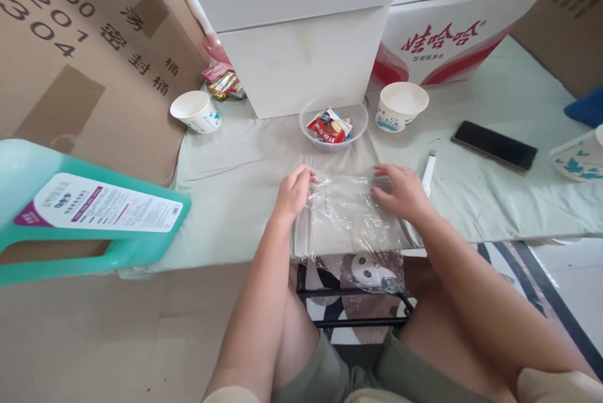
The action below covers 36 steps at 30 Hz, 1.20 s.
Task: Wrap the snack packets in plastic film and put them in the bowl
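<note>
A clear, crinkled plastic bag (348,214) lies flat before me, its near end hanging over the table's front edge. My left hand (294,191) pinches the bag at its far left corner. At the far right side of the bag, my right hand (402,189) has its fingers apart, with the tips at or just over the plastic. Beside that hand lies a slim white-handled tool (428,172), partly hidden behind it. Just beyond the bag stands a clear plastic bowl (306,133) containing several small snack packets (328,127), one of them red.
Paper cups (195,111) (402,108) (579,155) stand left, centre right and far right. A black phone (494,144) lies at right. White boxes (301,51) rise behind the bowl. A green jug (141,202) and a cardboard box (108,95) flank the left side.
</note>
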Available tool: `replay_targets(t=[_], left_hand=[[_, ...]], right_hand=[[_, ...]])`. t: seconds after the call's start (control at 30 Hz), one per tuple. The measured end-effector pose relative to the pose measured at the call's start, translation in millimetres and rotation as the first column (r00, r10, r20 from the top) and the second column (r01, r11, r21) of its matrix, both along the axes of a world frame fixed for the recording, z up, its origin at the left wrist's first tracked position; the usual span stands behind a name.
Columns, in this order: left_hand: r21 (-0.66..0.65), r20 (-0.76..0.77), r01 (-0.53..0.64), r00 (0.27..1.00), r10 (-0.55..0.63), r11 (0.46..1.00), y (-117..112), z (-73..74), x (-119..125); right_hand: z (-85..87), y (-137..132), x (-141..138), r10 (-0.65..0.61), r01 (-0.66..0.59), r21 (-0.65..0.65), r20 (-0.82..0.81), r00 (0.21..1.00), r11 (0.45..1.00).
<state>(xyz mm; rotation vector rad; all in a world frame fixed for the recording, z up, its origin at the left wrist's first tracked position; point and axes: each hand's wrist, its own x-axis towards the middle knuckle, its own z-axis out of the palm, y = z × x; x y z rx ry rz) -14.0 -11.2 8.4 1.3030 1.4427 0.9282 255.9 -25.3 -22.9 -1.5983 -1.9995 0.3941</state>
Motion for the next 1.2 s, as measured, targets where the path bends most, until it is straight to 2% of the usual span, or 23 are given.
replay_targets(t=[0.07,0.17,0.27,0.33,0.37,0.43,0.5,0.6,0.67,0.73,0.8,0.83,0.9,1.0,1.07,1.1,1.13,1.2], left_hand=[[0.011,-0.026,-0.008,1.0,0.009,1.0,1,-0.3,-1],[0.059,-0.168,-0.069,0.983,0.078,0.996,6,-3.1,-7],[0.11,-0.178,-0.135,0.972,0.153,0.985,11,-7.0,-12],[0.132,-0.071,-0.159,0.983,0.169,0.978,13,-7.5,-13],[0.135,-0.007,-0.17,0.985,0.173,0.976,13,-6.8,-12],[0.131,0.115,-0.205,0.975,0.19,0.97,15,-3.7,-10],[0.132,0.221,-0.268,0.947,0.235,0.954,16,0.4,-9],[0.126,0.344,-0.317,0.903,0.258,0.94,16,6.3,-12],[0.074,0.409,-0.237,0.893,0.187,0.969,14,9.2,-16],[-0.036,0.429,-0.04,0.902,0.052,0.999,11,10.7,-18],[-0.16,0.355,0.135,0.932,-0.071,0.978,8,10.0,-17],[-0.195,0.29,0.154,0.952,-0.093,0.969,7,8.8,-15],[-0.16,0.18,0.064,0.983,-0.035,0.985,9,5.7,-11],[0.009,0.212,-0.124,0.97,0.119,0.992,14,1.8,-7],[0.056,0.272,-0.152,0.953,0.131,0.987,18,0.4,-6],[0.06,0.282,-0.138,0.952,0.116,0.989,19,-0.1,-6],[0.06,0.277,-0.121,0.956,0.1,0.991,19,-0.5,-6],[0.074,0.245,-0.111,0.965,0.09,0.991,19,-1.3,-6]], right_hand=[[-0.4,3,7,-0.046,0.045,-0.039,-0.022,0.999,0.998],[8.3,1,9,-0.174,0.179,0.004,-0.213,0.961,0.984],[13.7,-6,5,-0.274,0.331,0.018,-0.52,0.809,0.943],[13.6,-11,2,-0.275,0.309,-0.075,-0.682,0.677,0.948],[13.1,-12,1,-0.272,0.256,-0.134,-0.713,0.646,0.957],[12.5,-15,0,-0.29,0.173,-0.237,-0.675,0.678,0.956],[13.4,-15,0,-0.336,0.203,-0.279,-0.605,0.721,0.939],[16.0,-12,-1,-0.396,0.306,-0.253,-0.631,0.667,0.918],[17.4,-7,-2,-0.403,0.345,-0.226,-0.663,0.631,0.911],[18.1,-2,-2,-0.41,0.387,-0.194,-0.669,0.62,0.902],[18.2,2,-1,-0.411,0.425,-0.155,-0.67,0.619,0.892],[17.9,3,0,-0.403,0.438,-0.133,-0.681,0.612,0.889],[16.5,3,4,-0.353,0.418,-0.1,-0.727,0.588,0.903],[13.4,0,11,-0.265,0.232,-0.154,-0.764,0.588,0.96],[12.1,-4,14,-0.258,0.092,-0.266,-0.7,0.665,0.96],[12.0,-6,15,-0.262,0.062,-0.311,-0.659,0.705,0.948],[12.1,-8,16,-0.265,0.06,-0.328,-0.63,0.73,0.943],[12.8,-10,17,-0.276,0.117,-0.282,-0.635,0.721,0.952]])
